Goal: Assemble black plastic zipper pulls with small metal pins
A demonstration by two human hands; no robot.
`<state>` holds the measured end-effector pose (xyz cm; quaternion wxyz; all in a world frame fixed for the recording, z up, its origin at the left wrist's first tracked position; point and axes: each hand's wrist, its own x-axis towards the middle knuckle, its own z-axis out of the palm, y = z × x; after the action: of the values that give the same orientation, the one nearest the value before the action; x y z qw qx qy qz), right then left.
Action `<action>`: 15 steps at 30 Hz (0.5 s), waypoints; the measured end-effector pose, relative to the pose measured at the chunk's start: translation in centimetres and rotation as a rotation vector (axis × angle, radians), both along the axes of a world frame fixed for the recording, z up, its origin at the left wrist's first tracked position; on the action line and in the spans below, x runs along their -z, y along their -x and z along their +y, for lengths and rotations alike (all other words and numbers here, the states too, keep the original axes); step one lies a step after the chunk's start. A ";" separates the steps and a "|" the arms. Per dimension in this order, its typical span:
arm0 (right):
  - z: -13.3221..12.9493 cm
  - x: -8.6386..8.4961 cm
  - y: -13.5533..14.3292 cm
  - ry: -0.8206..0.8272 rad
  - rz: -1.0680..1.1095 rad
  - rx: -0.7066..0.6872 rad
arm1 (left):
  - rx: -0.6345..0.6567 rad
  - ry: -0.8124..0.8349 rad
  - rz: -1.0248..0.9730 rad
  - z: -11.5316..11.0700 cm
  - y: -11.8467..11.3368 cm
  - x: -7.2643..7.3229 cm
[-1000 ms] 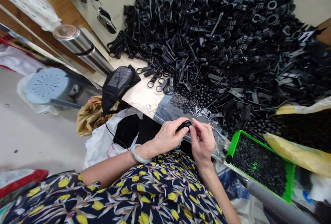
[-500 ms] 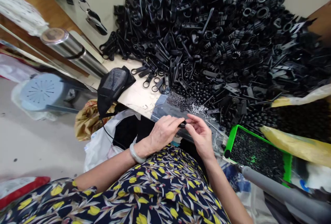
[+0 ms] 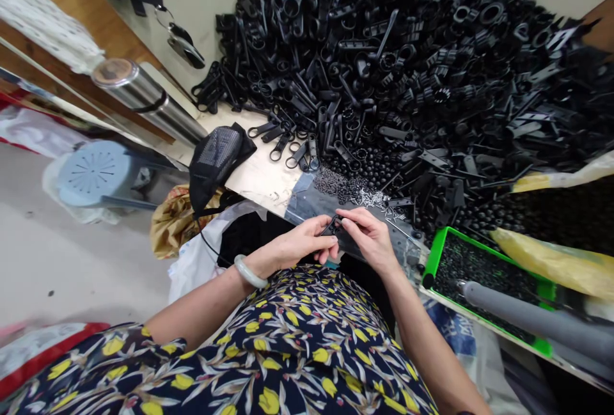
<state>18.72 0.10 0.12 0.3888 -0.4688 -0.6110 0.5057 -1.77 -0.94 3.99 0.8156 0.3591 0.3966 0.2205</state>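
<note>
Head: L hand (image 3: pixel 303 240) & R hand (image 3: pixel 370 238) pinch blk plastic pc (image 3: pixel 330 227)

Hands (image 3: pixel 371 239) hold black part (image 3: pixel 330 226); heap of black pieces (image 3: pixel 407 70) beyond; green tray (image 3: pixel 435 256) right.

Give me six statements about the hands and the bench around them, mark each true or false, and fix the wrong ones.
1. The left hand holds a small black part, with fingertips of the right hand at it. True.
2. A pale bracelet circles the right wrist. False: it is on the left wrist.
3. The green tray holds many small black pieces. True.
4. The silver pins lie inside the green tray. False: they lie outside it, beside the large pile of black parts.
5. The stool is bright red. False: it is light blue.
6. A steel-coloured flask has a dark band around it. True.
</note>
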 end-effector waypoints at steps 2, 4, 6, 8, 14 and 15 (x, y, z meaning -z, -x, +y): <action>0.0 0.4 0.0 0.008 0.001 -0.011 | -0.002 0.006 0.002 -0.2 -0.1 0.2; 0.0 0.7 0.0 0.018 0.007 -0.016 | -0.007 0.014 0.007 -0.3 -0.2 0.5; 0.0 0.9 0.0 0.029 0.019 -0.021 | -0.030 0.039 0.014 -0.4 -0.2 0.6; 0.1 0.7 -0.2 0.046 0.036 -0.046 | -0.051 0.078 0.025 -0.5 -0.3 0.6; 1.4 -0.3 -1.3 -0.120 -0.165 -0.244 | 0.020 0.090 0.132 -0.6 -0.2 0.7; 1.6 -0.5 -1.5 -0.173 -0.206 -0.278 | 0.030 0.089 0.146 -0.6 -0.2 0.7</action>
<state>20.17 1.70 0.57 0.2894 -0.3941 -0.7476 0.4495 -1.58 -1.53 3.29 0.8028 0.3434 0.4591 0.1638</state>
